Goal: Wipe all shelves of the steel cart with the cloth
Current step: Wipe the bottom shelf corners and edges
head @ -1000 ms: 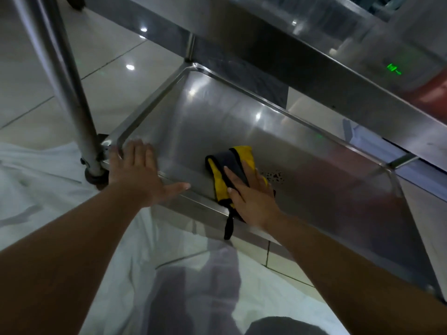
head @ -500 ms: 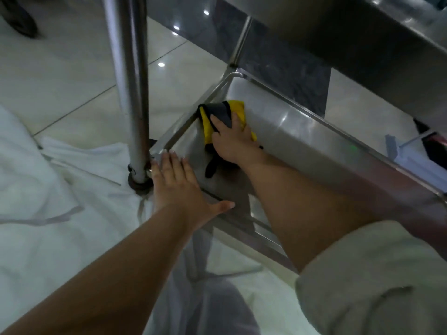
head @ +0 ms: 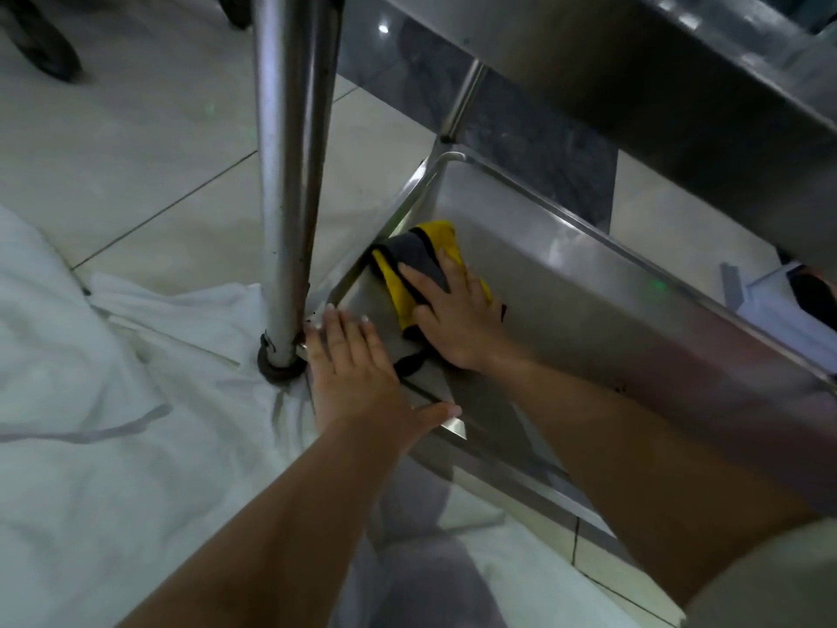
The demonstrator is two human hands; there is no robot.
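Note:
The steel cart's bottom shelf [head: 589,310] is a shallow tray with a raised rim, low in front of me. A yellow and dark grey cloth [head: 414,260] lies on it near the left end, with a black loop trailing toward me. My right hand [head: 453,315] presses flat on the cloth, palm down. My left hand [head: 358,369] rests flat on the near left corner of the rim, fingers spread and holding nothing, beside the cart's upright steel post [head: 285,174].
The shelf above [head: 656,74] overhangs the tray closely at upper right. A white sheet [head: 113,423] covers the tiled floor at left and under my arms. A dark wheel [head: 40,43] stands at the far upper left. Papers [head: 779,310] lie beyond the cart.
My right hand slid the cloth from the shelf's near middle to its left end. The view shifted left and closer; my left hand stayed on the rim corner.

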